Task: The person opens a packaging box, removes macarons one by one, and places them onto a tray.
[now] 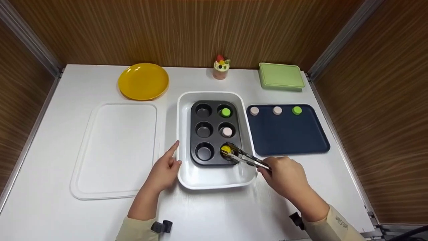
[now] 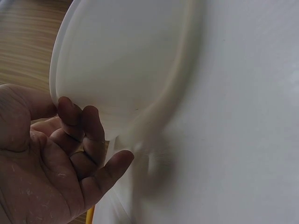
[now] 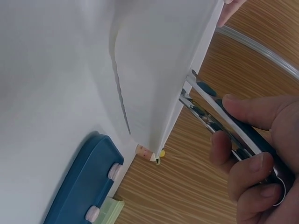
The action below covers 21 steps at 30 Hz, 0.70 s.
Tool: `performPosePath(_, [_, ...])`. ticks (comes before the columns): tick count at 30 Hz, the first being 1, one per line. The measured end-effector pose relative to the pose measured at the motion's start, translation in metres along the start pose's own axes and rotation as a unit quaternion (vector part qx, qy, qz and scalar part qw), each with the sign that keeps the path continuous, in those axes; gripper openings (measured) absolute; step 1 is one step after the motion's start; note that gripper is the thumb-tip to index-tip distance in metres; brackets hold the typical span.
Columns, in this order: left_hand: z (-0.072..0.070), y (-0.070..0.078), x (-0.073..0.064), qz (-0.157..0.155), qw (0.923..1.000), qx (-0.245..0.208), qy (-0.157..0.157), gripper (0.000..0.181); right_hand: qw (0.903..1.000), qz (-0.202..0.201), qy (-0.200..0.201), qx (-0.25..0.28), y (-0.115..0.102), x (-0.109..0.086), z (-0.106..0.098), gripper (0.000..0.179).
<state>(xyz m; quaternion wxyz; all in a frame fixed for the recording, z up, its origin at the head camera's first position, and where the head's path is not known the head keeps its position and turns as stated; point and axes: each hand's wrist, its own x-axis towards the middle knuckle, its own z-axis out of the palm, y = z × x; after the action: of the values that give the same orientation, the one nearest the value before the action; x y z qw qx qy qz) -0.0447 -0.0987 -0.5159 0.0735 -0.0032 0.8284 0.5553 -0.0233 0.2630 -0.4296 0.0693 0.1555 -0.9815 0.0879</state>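
Observation:
A white rectangular bin (image 1: 210,178) holds a dark muffin tin (image 1: 214,121). My right hand (image 1: 287,175) grips metal tongs (image 3: 219,112), which reach over the bin's right wall. At their tips is a yellow piece (image 1: 226,149) in the tin's near right cup; whether the tips pinch it I cannot tell. A pale pink piece (image 1: 227,132) sits in the middle right cup, a green piece (image 1: 225,112) in the far right one. On the bin's left side rests my left hand (image 1: 165,174), index finger extended; its fingertips (image 2: 91,116) are right at the wall in the left wrist view.
Right of the bin lies a navy tray (image 1: 287,134) bearing two pale pink pieces and a green one along its far edge. A white lid (image 1: 117,147) is on the left. Behind stand a yellow plate (image 1: 143,81), a dessert cup (image 1: 220,70) and a green box (image 1: 281,75).

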Motion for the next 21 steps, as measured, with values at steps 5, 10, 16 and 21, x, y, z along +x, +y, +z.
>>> performPosePath(5, [0.0, 0.001, -0.001, -0.006, 1.0, -0.002, -0.004, 0.066, 0.9999, 0.004, 0.006, 0.013, -0.001, -0.003, -0.006, 0.029])
performPosePath(10, [0.0, 0.001, 0.0, -0.02, 0.9998, -0.004, -0.007, 0.066, 0.9994, 0.001, 0.024, 0.023, 0.002, -0.004, -0.01, 0.023])
performPosePath(16, [0.0, 0.001, 0.001, -0.015, 0.9999, -0.005, -0.006, 0.066, 0.997, 0.001, 0.069, 0.036, 0.007, -0.007, -0.015, 0.022])
performPosePath(21, [0.0, 0.0, 0.0, -0.013, 0.9999, -0.005, -0.005, 0.066, 0.9948, 0.004, 0.092, 0.044, 0.011, -0.01, -0.02, 0.024])
